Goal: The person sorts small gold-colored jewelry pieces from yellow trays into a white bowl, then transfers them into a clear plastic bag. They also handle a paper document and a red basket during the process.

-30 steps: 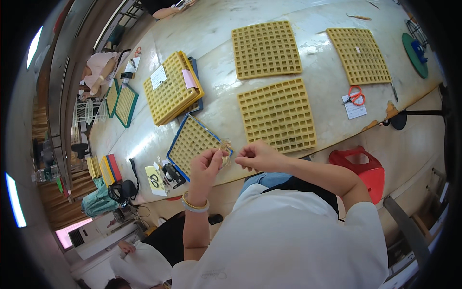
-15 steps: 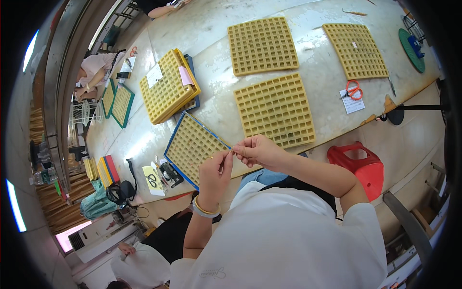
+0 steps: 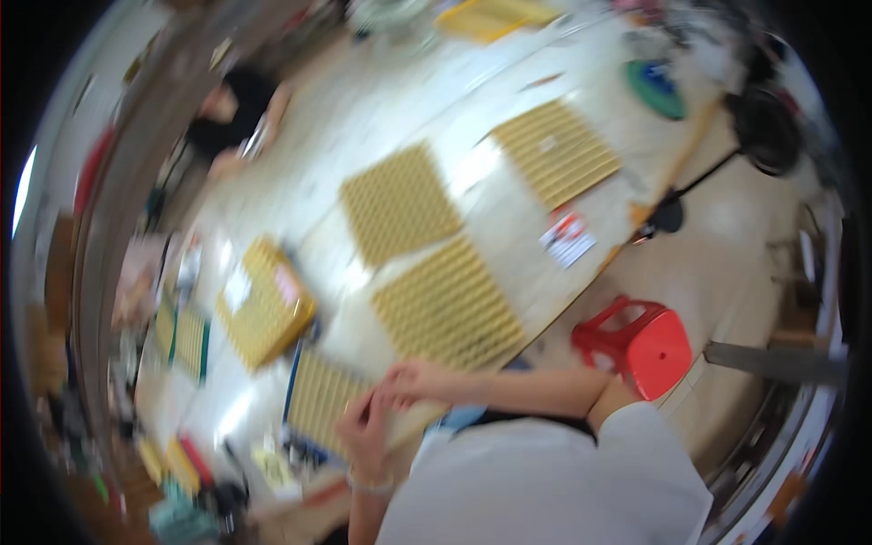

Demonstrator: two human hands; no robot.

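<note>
Motion blur smears the view. My left hand (image 3: 365, 434) and my right hand (image 3: 418, 381) meet at the fingertips by the table's near edge. Both look closed in a pinch; whatever is between the fingers is too small and blurred to name. Beside my left hand lies a yellow grid tray with a blue border (image 3: 322, 398), partly covered by that hand. Just beyond my right hand is a yellow grid tray (image 3: 450, 304) of small square pockets. A second yellow tray (image 3: 400, 204) lies behind it.
A stack of yellow trays (image 3: 263, 313) with paper slips stands left. Farther right are another yellow tray (image 3: 556, 154), a white card (image 3: 569, 243) with red-handled scissors, and a green disc (image 3: 654, 91). A red stool (image 3: 658, 354) stands on the floor; a person (image 3: 236, 113) is across the table.
The whole view has swung and tilted, so the table appears turned and its far side shows more. My hands stay together, now lower and further left in the picture.
</note>
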